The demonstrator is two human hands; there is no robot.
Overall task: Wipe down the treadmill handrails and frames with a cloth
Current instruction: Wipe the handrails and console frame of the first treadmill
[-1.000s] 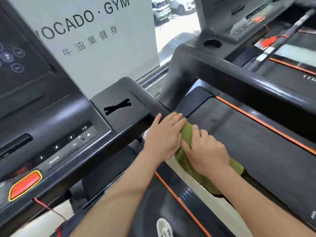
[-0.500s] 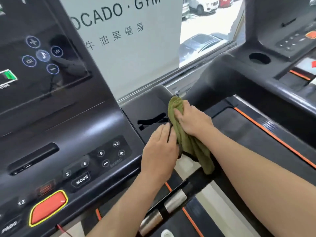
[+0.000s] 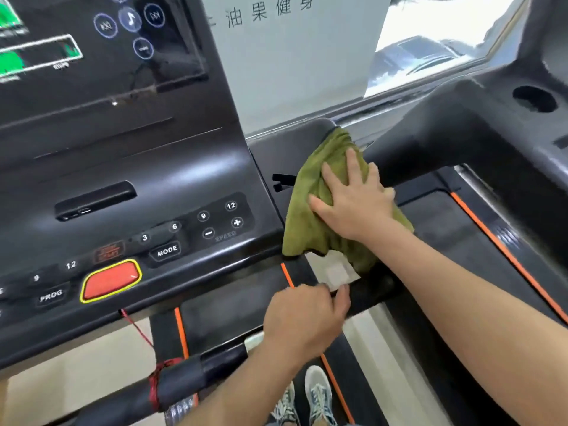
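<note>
Just beside the SPEED keys (image 3: 222,227), the right hand (image 3: 350,195) presses green cloth (image 3: 307,222).

Cloth (image 3: 307,222) right of console (image 3: 147,167), right hand (image 3: 350,195) atop — left hand (image 3: 302,318) nearer

Tight corner at the right wing (image 3: 276,155) of our console (image 3: 153,195), more room below.

The console rises steep on our left and the thick frame of the next treadmill (image 3: 445,139) stands close on the right, so between them we have only a narrow channel above the right wing; the green cloth (image 3: 307,216) and our right hand (image 3: 353,198), spread flat on it, fill most of it. Behind, the window sill (image 3: 384,101) closes the way. Under the console edge the space over the deck (image 3: 233,309) is open, and our left hand (image 3: 304,321) hangs there, near a black bar (image 3: 375,287). Lower left, a red cord (image 3: 138,330) runs from the console down to the handrail (image 3: 123,395) and crosses that passage.
</note>
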